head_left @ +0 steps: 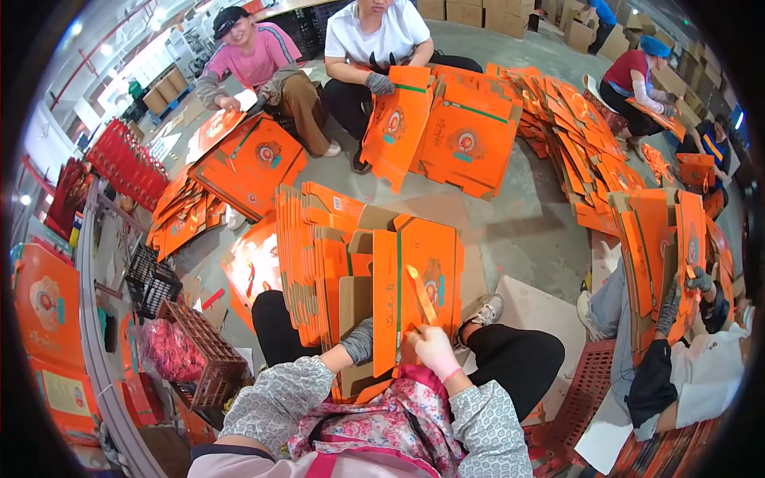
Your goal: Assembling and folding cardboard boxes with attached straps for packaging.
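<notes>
Your left hand (358, 341), gloved in grey, has its fingers clamped on the edge of the flat orange carton (414, 295) standing upright between your knees, just in front of the stack of folded cartons (315, 255) on the floor, while your right hand (434, 349) has its fingers closed on the foot of an orange strip (421, 293) lying against the carton's face. With only 1 hand steadying it, the carton could tip into that stack. The strip could buckle or seat crookedly if pushed at this slant.
</notes>
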`<state>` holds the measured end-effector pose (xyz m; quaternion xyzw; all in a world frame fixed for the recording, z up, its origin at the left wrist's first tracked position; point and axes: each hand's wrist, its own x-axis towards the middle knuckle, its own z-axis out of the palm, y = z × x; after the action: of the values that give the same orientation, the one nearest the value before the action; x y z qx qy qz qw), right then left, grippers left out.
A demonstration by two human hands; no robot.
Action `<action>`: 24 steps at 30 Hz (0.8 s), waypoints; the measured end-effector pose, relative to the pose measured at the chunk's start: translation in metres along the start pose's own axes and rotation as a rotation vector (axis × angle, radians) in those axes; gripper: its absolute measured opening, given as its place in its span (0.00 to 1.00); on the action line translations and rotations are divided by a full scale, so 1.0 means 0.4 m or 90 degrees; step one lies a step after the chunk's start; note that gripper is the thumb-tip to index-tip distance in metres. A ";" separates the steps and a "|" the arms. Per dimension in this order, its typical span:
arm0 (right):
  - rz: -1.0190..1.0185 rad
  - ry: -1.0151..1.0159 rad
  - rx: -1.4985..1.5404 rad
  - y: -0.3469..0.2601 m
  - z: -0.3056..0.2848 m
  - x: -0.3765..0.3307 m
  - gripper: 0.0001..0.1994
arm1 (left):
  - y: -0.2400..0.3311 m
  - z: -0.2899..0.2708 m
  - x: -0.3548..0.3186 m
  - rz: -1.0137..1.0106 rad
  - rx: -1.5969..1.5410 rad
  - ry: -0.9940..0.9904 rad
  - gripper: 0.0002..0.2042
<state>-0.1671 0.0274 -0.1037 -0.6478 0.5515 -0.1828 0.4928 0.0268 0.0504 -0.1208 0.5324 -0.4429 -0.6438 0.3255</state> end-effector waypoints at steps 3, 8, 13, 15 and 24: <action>0.119 0.026 0.304 -0.033 -0.059 -0.012 0.10 | -0.070 -0.057 0.040 0.189 0.546 -0.037 0.14; -0.015 0.096 0.102 0.022 -0.059 -0.013 0.12 | 0.054 -0.055 0.023 0.001 -0.045 0.120 0.17; -0.085 0.061 -0.061 -0.032 -0.049 -0.031 0.14 | 0.177 -0.078 0.020 0.187 -0.411 0.083 0.26; -0.063 0.000 -0.076 -0.054 -0.045 -0.032 0.14 | 0.198 -0.074 0.020 0.184 -0.284 0.130 0.25; -0.115 0.384 0.070 -0.056 -0.101 -0.013 0.11 | 0.264 -0.092 0.058 0.064 0.079 0.206 0.12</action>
<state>-0.1885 0.0122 -0.0654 -0.5831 0.6021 -0.4391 0.3234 0.0520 -0.0205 -0.0346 0.6255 -0.4495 -0.5040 0.3907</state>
